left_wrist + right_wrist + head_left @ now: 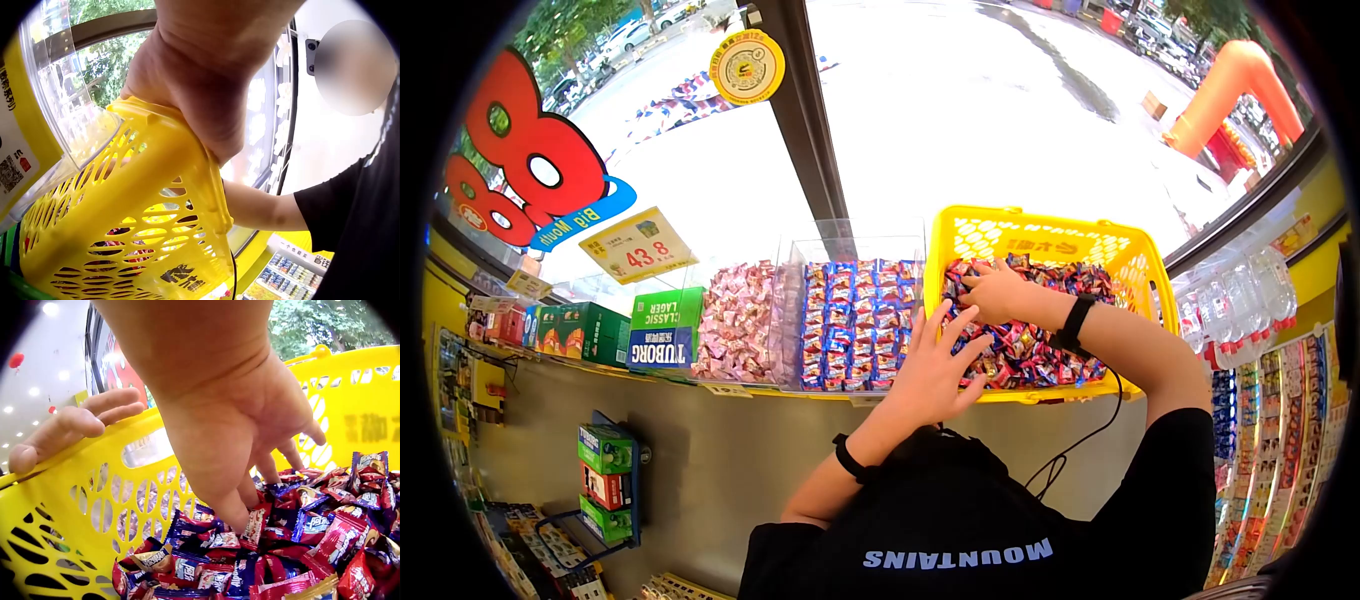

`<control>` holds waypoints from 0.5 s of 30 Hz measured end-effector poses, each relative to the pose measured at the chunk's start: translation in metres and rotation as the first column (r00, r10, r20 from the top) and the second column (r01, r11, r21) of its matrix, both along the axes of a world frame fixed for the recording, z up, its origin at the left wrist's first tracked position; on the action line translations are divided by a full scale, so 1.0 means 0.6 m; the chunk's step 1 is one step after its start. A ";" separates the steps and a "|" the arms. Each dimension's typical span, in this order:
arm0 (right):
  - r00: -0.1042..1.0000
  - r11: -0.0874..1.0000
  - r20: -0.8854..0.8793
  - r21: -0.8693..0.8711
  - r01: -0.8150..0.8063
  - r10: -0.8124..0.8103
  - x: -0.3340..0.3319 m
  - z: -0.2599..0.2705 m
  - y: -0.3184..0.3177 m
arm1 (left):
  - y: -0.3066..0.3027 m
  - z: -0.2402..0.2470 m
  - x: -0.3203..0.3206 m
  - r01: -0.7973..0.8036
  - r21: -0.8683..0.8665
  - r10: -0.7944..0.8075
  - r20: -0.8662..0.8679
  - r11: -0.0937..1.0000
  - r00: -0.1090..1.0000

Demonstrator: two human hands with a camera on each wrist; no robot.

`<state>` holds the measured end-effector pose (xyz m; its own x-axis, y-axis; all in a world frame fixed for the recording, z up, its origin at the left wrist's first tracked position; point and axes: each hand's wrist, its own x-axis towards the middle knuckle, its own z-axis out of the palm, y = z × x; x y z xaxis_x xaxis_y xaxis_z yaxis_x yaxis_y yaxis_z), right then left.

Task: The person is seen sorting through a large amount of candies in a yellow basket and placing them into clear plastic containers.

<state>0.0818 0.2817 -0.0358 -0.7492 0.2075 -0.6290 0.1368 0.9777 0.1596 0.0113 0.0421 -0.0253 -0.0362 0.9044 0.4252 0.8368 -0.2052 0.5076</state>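
Observation:
A yellow basket (1050, 222) holds a heap of red and blue wrapped candies (1035, 345). My left hand (935, 365) lies across the basket's left rim with its fingers spread; in the left wrist view the same hand (194, 87) rests on top of the basket edge (156, 115). Inside the basket, my right hand (1003, 295) reaches down to the candies near the left wall. The right wrist view shows this hand (234, 425) with thumb and fingertips touching wrappers (255, 525), fingers apart and partly hidden among the candies.
Left of the basket stand clear bins of blue-and-red candies (855, 330) and pink candies (740, 320), then a green beer box (665, 325). Plastic bottles (1235, 300) are on the right. A window lies behind. A black cable (1060, 460) hangs below the basket, and a loaded cart (610, 480) stands lower left.

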 end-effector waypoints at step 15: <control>0.989 0.995 -0.142 -0.087 -0.058 0.046 0.018 0.008 -0.007 | 0.000 -0.006 0.000 0.015 0.017 -0.015 0.003 1.000 1.000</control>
<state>0.0923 0.2776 -0.0312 -0.8394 0.1130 -0.5316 0.1002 0.9936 0.0530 0.0113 0.0421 -0.0289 -0.0245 0.8975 0.4403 0.8320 -0.2259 0.5067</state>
